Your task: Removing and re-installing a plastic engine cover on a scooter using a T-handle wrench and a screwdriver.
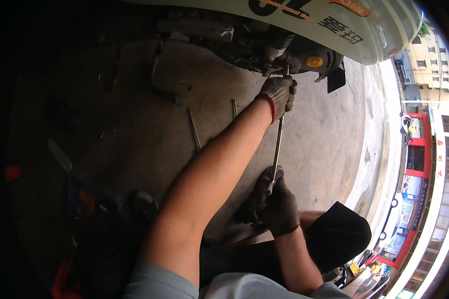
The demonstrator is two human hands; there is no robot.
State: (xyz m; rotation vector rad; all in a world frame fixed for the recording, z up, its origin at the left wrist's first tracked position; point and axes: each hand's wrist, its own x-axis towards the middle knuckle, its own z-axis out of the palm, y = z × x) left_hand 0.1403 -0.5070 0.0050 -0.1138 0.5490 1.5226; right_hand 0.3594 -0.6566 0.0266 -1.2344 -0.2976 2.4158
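Both hands wear grey work gloves. My left hand [280,97] is closed around the upper part of a long, thin metal wrench [279,142], just below the dark underside of a scooter [297,59]. The wrench's far end reaches up among the scooter's parts beside a round yellow reflector [314,62]; its exact contact there is too small to make out. Lower down, my right hand [279,207] grips the near end of the wrench, whose thicker tip shows above the fingers. The shaft between the hands is bare and slants slightly.
Two slim metal rods [194,129] [235,107] lie on the concrete floor [324,144] left of the wrench. A blue and orange tool [92,199] sits in shadow at the lower left. My bent knee [341,229] is at right. Shopfronts [414,164] line the street beyond.
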